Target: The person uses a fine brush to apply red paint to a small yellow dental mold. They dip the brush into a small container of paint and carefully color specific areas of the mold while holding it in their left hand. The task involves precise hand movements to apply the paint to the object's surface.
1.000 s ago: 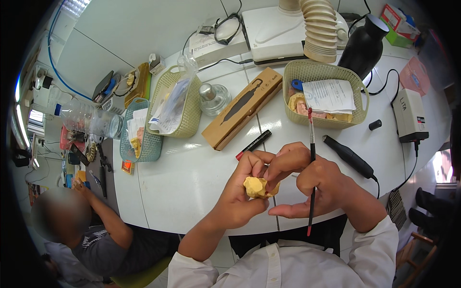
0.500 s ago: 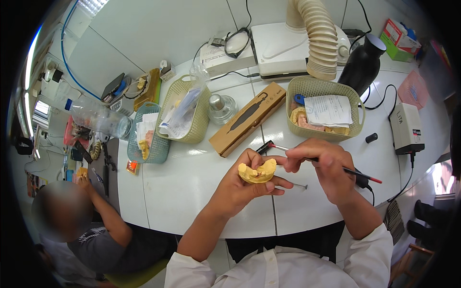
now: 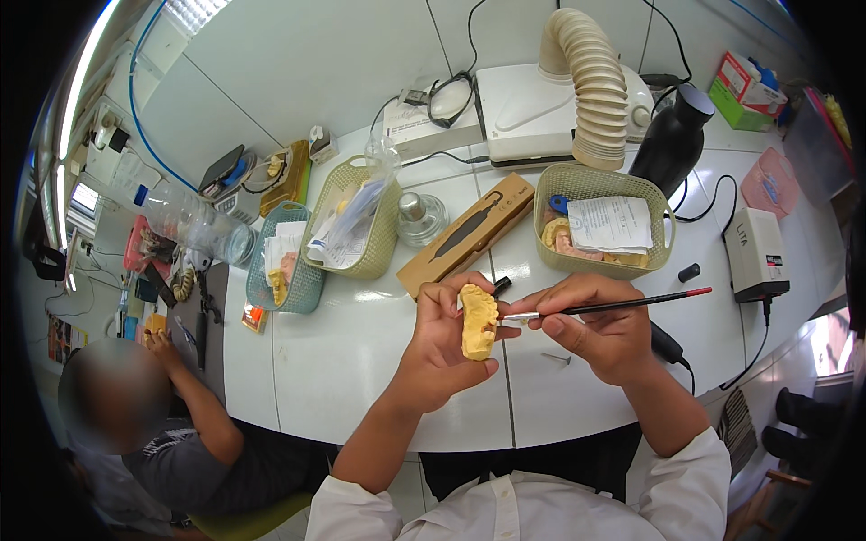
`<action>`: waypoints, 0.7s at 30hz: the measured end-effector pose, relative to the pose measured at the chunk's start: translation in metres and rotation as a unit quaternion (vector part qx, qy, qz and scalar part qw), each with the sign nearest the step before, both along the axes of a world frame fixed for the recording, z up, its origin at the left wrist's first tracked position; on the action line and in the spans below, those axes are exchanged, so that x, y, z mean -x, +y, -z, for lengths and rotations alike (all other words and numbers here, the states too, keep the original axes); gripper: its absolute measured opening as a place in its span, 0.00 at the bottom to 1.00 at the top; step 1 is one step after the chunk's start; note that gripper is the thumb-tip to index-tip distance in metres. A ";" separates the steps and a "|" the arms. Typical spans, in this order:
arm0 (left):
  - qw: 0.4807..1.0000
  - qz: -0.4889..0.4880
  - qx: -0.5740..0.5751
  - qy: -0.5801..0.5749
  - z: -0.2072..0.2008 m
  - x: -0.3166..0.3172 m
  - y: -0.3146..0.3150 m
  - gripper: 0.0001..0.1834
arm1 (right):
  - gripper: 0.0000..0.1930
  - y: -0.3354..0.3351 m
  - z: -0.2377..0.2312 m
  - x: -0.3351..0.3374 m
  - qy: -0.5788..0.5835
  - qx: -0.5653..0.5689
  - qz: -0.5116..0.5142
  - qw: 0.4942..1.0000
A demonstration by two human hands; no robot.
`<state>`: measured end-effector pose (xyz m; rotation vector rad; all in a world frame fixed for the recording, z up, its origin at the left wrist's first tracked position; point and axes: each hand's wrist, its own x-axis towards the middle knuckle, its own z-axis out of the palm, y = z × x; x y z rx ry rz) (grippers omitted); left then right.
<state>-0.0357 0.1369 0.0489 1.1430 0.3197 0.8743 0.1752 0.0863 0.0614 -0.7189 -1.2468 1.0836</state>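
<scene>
My left hand point(image 3: 435, 354) grips a yellow plaster dental model point(image 3: 476, 325) by its edges, its row of teeth turned toward the right. In my right hand point(image 3: 603, 332) is a thin brush point(image 3: 622, 305) with a black and red handle and a metal ferrule. The brush tip meets the right side of the model; whether it touches or only hovers I cannot tell. Below my right fingers, a small metal pin-like piece point(image 3: 557, 358) lies on the white table point(image 3: 361, 379). A black cap-like piece point(image 3: 502, 286) shows just behind the model.
A brown cardboard box point(image 3: 469, 236) lies between a green basket point(image 3: 370, 257) and another basket point(image 3: 603, 261) with models and papers. Behind stand a glass jar point(image 3: 421, 219) and a black bottle point(image 3: 672, 140). A handpiece point(image 3: 666, 343) lies at right; a co-worker point(image 3: 189, 451) sits at left.
My left hand has turned the model from facing up to upright. My right hand has swung the brush round, bringing its tip to the model.
</scene>
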 end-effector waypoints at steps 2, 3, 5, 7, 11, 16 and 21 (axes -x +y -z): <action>0.992 -0.060 -0.114 0.010 0.007 -0.005 0.000 0.35 | 0.05 -0.001 0.003 0.004 0.031 0.001 -0.002 1.000; 0.979 -0.095 -0.177 0.030 0.012 -0.005 0.000 0.36 | 0.06 -0.002 0.002 0.004 -0.011 -0.010 -0.005 1.000; 0.935 -0.160 -0.309 0.065 0.014 -0.005 0.000 0.39 | 0.10 -0.002 -0.001 0.001 -0.094 -0.032 -0.011 0.995; 0.908 -0.204 -0.354 0.091 0.013 -0.008 -0.003 0.39 | 0.09 -0.003 0.000 0.003 -0.076 -0.030 -0.020 0.996; 0.830 -0.271 -0.472 0.121 0.012 -0.011 -0.005 0.40 | 0.08 -0.004 0.009 0.009 -0.013 -0.026 -0.030 0.999; 0.803 -0.296 -0.512 0.080 0.016 -0.015 -0.008 0.41 | 0.11 -0.004 0.012 0.012 0.058 0.004 -0.080 0.995; 0.778 -0.290 -0.541 0.134 0.017 -0.011 -0.008 0.44 | 0.11 -0.005 0.013 0.011 0.066 0.009 -0.082 0.994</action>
